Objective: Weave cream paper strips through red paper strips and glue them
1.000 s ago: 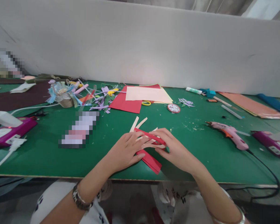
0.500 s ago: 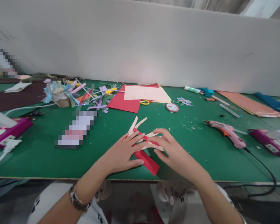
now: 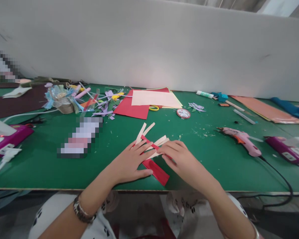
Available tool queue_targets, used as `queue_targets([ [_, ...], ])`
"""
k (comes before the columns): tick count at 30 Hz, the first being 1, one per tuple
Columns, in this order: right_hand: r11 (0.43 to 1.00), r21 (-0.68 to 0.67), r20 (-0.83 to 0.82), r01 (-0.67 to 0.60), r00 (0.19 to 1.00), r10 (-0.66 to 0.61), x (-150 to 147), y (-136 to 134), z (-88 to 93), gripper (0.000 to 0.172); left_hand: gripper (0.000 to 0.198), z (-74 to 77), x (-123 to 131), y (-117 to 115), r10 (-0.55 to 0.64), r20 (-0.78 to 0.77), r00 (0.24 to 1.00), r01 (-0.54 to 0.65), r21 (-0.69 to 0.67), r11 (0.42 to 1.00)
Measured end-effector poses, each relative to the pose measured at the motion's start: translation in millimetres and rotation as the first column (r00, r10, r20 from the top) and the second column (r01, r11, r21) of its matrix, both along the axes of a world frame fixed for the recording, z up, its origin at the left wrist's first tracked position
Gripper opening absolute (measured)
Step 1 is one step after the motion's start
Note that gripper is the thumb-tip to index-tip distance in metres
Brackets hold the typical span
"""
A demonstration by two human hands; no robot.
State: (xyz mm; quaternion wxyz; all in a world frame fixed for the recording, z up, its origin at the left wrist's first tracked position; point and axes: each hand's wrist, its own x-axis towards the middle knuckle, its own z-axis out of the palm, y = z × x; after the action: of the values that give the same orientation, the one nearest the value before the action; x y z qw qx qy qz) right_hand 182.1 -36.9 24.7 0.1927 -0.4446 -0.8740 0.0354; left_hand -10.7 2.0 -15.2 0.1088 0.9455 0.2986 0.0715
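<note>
My left hand [image 3: 133,160] lies spread and flat over several crossed paper strips near the table's front edge, pressing them down. Cream strips [image 3: 141,132] fan out beyond its fingertips. A narrow red paper strip [image 3: 149,142] runs diagonally across them toward my right hand [image 3: 178,156]. The fingers of my right hand are drawn together on that strip's right part; its far end is hidden beneath them. A wider red paper piece [image 3: 159,172] extends from under my left hand toward me, beside the left thumb.
Red and pale paper sheets [image 3: 149,98] lie at the back, with yellow scissor handles [image 3: 153,108] under their edge. To the right are a pink glue gun [image 3: 241,139] and a purple power strip [image 3: 287,151]. A pixelated phone-like object [image 3: 81,137] lies left.
My right hand's fingers have closed from a loose, spread pose onto the red strip. The cream strip ends by it have shifted. My left hand stays flat in place.
</note>
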Motion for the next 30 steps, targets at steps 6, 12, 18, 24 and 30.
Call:
queue_targets([
  [6, 0.996, -0.079, -0.056, 0.049, 0.997, -0.053, 9, 6, -4.5, 0.017, 0.058, 2.3, -1, 0, 0.005, -0.004, 1.0, -0.005, -0.012, 1.0],
  [12, 0.996, -0.091, -0.257, 0.019, 0.966, -0.042, 11, 4, -0.3, 0.016, 0.054, 4.3, 0, 0, 0.012, -0.015, 1.0, -0.013, -0.04, 0.999],
  [18, 0.997, 0.0, -0.107, -0.075, 0.991, 0.075, 8, -1, 2.0, 0.018, 0.056, 4.7, 1, 0, 0.021, -0.052, 0.998, -0.024, -0.046, 0.999],
  [24, 0.969, 0.207, 0.308, -0.133, 0.949, 0.065, -12, -14, 1.7, 0.016, 0.056, 2.1, 1, -1, 0.028, -0.027, 0.999, -0.029, -0.027, 0.999],
  [30, 0.934, 0.327, 0.311, -0.146, 0.95, 0.039, -41, -32, -11.5, 0.023, 0.048, -1.0, 0, -2, 0.009, -0.027, 1.0, -0.009, -0.002, 1.0],
])
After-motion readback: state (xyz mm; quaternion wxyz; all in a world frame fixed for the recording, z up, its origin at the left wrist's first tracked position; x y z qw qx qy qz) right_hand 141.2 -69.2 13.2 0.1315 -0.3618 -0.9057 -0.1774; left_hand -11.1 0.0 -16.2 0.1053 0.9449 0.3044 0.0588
